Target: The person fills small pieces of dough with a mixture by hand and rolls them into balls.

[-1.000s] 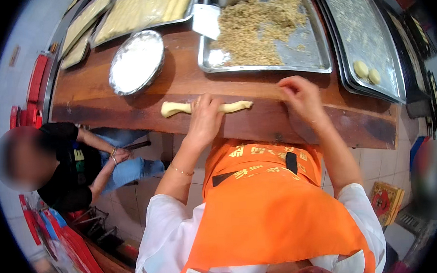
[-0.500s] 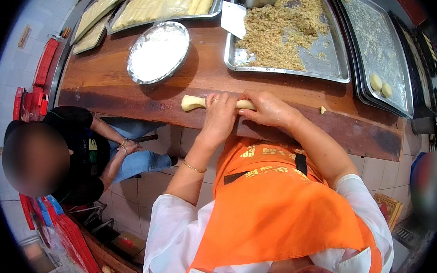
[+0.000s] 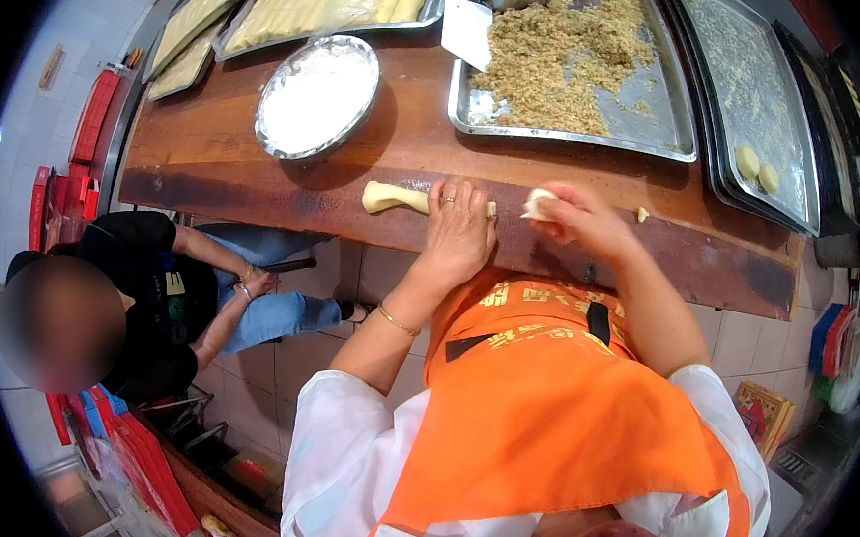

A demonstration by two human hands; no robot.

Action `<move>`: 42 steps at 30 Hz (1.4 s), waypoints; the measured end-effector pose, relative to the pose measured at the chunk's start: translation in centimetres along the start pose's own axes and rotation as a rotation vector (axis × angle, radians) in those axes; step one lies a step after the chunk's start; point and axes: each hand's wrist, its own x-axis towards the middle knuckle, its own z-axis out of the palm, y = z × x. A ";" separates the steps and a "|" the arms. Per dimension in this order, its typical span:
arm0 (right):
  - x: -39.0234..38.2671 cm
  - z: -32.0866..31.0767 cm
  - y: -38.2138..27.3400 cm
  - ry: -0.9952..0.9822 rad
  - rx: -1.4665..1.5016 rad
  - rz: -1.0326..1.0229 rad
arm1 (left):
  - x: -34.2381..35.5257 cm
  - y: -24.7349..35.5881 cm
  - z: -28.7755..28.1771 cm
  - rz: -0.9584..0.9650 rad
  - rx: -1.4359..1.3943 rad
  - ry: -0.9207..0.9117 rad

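Observation:
A pale dough roll [image 3: 394, 196] lies along the front edge of the wooden table, its thicker end pointing left. My left hand [image 3: 461, 222] is closed over the roll's right part, and a short end of dough shows past the fingers. To its right, my right hand [image 3: 585, 222] pinches a small torn piece of dough [image 3: 538, 204] just above the table, apart from the roll. A tiny dough scrap [image 3: 642, 214] sits on the wood to the right of that hand.
Behind the roll stand a bowl of white flour [image 3: 317, 96] and a metal tray [image 3: 678, 145] of brown crumbly filling. Stacked trays [image 3: 787, 148] with dough balls are at the right. Dough strips [image 3: 306, 8] lie under plastic at the back. A person [image 3: 146, 296] sits at the left.
My right hand has pulled away to the right from the roll with a torn dough piece in its fingers. The left hand stays on the roll, shifted slightly right.

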 end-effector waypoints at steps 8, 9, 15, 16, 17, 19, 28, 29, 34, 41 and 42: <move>-6.2 -5.0 -1.6 0.581 -1.580 -0.212 | -3.8 -9.2 -4.7 -0.312 0.204 0.006; -5.7 -4.3 -2.5 0.575 -1.483 -0.183 | -4.3 -9.8 -4.9 -0.271 0.114 0.086; 4.1 4.4 0.2 0.175 -1.029 -0.659 | -3.7 -8.8 -6.6 -0.234 -0.138 0.139; 5.0 5.7 1.0 0.139 -1.096 -0.704 | -3.7 -8.2 -7.0 -0.249 -0.172 0.159; 6.0 6.1 1.6 0.128 -1.081 -0.705 | -3.1 -7.5 -7.7 -0.246 -0.207 0.158; 6.5 6.2 1.8 0.125 -0.920 -0.641 | -2.8 -6.8 -7.9 -0.470 -0.646 0.163; -1.7 -3.3 2.2 0.200 0.016 0.089 | 1.1 -3.0 -4.1 -0.359 -0.390 0.078; -2.4 -2.0 2.3 0.310 -0.171 0.086 | 0.7 -3.5 -2.0 -0.273 -0.260 0.144; -6.6 -2.1 2.0 0.749 -0.562 -0.132 | 1.0 -3.4 -2.5 -0.435 -0.422 0.136; -8.6 -6.5 5.1 1.002 -0.822 -0.334 | 2.9 -2.1 -3.1 -0.063 -0.014 0.297; -8.6 -6.7 5.4 0.990 -0.837 -0.351 | 3.2 -0.7 -2.1 -0.064 -0.168 0.233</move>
